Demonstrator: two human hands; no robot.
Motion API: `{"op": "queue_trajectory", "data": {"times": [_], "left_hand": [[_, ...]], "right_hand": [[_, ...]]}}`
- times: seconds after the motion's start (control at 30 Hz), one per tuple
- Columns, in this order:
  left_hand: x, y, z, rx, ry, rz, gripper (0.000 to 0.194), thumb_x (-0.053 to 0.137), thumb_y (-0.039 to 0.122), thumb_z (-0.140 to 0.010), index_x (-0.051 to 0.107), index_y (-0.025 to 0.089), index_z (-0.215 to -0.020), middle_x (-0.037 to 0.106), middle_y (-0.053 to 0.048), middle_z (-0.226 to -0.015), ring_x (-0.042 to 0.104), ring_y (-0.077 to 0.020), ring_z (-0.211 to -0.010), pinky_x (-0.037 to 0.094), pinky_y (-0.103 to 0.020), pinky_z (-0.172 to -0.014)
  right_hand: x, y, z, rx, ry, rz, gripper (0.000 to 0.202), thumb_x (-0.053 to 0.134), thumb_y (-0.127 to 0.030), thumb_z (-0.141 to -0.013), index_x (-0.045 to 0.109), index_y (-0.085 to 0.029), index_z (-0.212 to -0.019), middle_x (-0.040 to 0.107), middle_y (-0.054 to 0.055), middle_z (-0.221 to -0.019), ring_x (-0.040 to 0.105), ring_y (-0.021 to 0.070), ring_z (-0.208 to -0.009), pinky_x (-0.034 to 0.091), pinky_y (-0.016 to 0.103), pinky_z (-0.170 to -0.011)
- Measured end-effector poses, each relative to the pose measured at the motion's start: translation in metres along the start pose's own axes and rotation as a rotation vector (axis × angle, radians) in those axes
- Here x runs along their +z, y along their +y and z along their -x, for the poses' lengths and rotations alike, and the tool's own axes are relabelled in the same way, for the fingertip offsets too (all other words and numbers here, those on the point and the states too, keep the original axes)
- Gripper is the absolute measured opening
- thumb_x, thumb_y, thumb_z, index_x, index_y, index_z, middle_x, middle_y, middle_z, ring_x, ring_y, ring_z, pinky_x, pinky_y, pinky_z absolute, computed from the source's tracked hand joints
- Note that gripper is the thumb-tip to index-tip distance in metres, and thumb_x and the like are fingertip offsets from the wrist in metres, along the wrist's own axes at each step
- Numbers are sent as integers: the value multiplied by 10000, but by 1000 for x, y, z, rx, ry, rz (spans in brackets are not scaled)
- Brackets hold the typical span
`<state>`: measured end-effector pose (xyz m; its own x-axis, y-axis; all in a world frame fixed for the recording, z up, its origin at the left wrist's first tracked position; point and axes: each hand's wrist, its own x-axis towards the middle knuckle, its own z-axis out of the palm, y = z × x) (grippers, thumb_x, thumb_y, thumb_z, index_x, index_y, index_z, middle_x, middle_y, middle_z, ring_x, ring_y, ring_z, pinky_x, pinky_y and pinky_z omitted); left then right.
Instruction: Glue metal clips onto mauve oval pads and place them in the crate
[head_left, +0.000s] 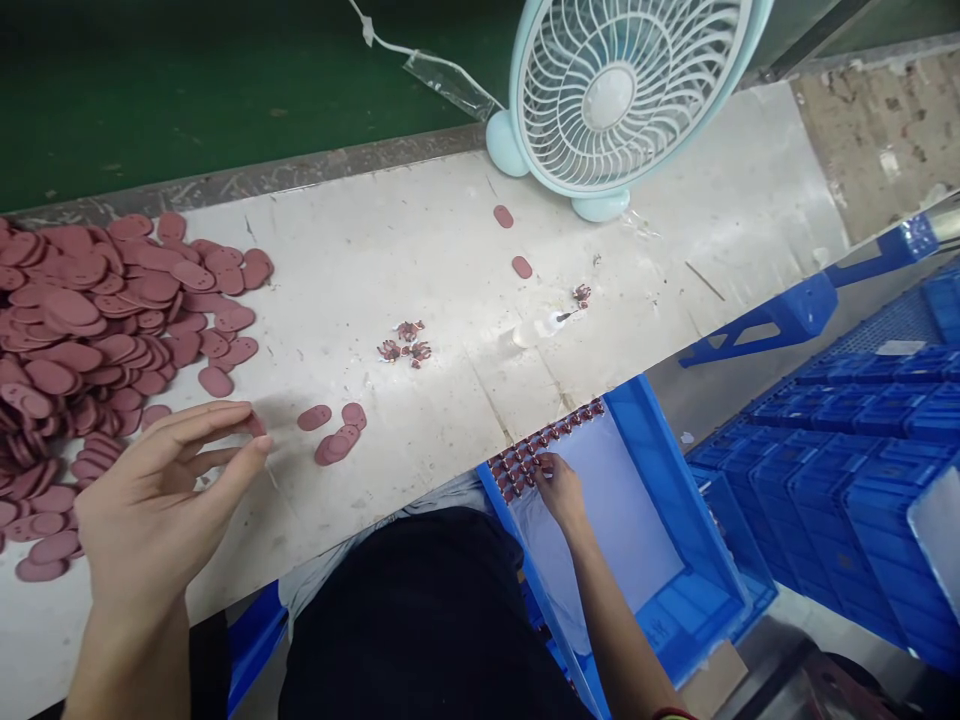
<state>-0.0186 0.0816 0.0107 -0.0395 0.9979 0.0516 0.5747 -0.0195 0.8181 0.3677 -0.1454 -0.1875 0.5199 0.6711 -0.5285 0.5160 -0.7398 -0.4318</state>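
Above the table's left part, my left hand (169, 495) pinches a reddish-brown oval disc (256, 424) between thumb and fingers. A large heap of matching oval discs (71, 305) lies beside and behind it. To its right are several loose discs (337, 445). My right hand (559, 490) reaches down into a blue crate (652, 480), fingers closed at the edge of rows of small dark-red pieces (551, 435) set on a white sheet (622, 530). What its fingertips hold is hidden among those pieces.
Small brown figure-like pieces (407, 345) lie mid-table, near a translucent bottle (536, 328) with a dark thin tip. Another such piece (582, 294) is by the tip. A pale-blue fan (609, 97) stands at the back. Stacked blue crates (825, 500) fill the right side.
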Motion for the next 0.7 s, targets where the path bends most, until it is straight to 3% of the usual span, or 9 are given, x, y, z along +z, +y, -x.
{"op": "queue_trajectory", "data": {"times": [0.1, 0.2, 0.3, 0.4, 0.47, 0.53, 0.63, 0.7], "left_hand": [[-1, 4, 2, -13, 7, 134, 417, 814, 164, -701, 741, 213, -1109, 728, -35, -1045, 701, -220, -912, 616, -420, -874], [-8, 1, 5, -73, 37, 186, 355, 821, 169, -698, 769, 239, -1043, 746, -14, -990, 704, -224, -878, 620, -428, -842], [-15, -7, 12, -291, 15, 405, 243, 824, 242, -724, 788, 273, -963, 763, -17, -993, 713, -226, -844, 618, -337, -667], [-11, -10, 25, -573, -129, 730, 222, 842, 328, -709, 795, 279, -920, 779, -47, -1076, 732, -221, -824, 574, -235, -544], [1, -4, 35, -681, -239, 921, 259, 856, 325, -689, 796, 272, -934, 783, -70, -1101, 746, -224, -849, 575, -206, -561], [17, 7, 46, -735, -339, 1063, 266, 840, 312, -713, 796, 250, -968, 788, -87, -1088, 751, -222, -875, 580, -190, -595], [35, 25, 58, -780, -466, 1239, 240, 797, 291, -777, 792, 232, -1010, 784, -99, -1102, 755, -210, -891, 587, -185, -636], [40, 34, 63, -785, -506, 1327, 234, 778, 280, -803, 788, 224, -1030, 782, -101, -1109, 757, -198, -888, 585, -178, -644]], "right_hand": [[-8, -10, 2, 19, 34, -86, 260, 633, -370, -947, 651, -148, -1082, 679, 48, -1047, 662, 179, -926, 557, 397, -861], [-26, -30, 11, 32, 131, -227, 275, 690, -401, -888, 662, -145, -985, 687, 49, -922, 652, 179, -828, 545, 357, -787], [-54, -66, 26, 4, 238, -439, 327, 694, -484, -843, 643, -168, -910, 660, 39, -765, 621, 177, -708, 506, 290, -638], [-78, -119, 41, -81, 199, -695, 402, 540, -603, -902, 613, -208, -889, 553, -32, -628, 518, 125, -527, 414, 232, -459], [-86, -161, 41, -144, 87, -826, 555, 357, -696, -932, 642, -221, -941, 494, -48, -597, 431, 106, -448, 325, 213, -353], [-87, -204, 30, -213, -116, -1031, 723, 222, -764, -919, 671, -221, -1085, 508, -42, -630, 375, 90, -425, 263, 196, -290], [-86, -254, -7, -318, -722, -1724, 683, 464, -748, -867, 615, -218, -1269, 611, -30, -802, 455, 59, -516, 364, 134, -318], [-87, -275, -30, -307, -919, -1960, 467, 630, -559, -881, 646, -192, -1169, 616, -41, -786, 510, 47, -547, 447, 101, -385]]}}
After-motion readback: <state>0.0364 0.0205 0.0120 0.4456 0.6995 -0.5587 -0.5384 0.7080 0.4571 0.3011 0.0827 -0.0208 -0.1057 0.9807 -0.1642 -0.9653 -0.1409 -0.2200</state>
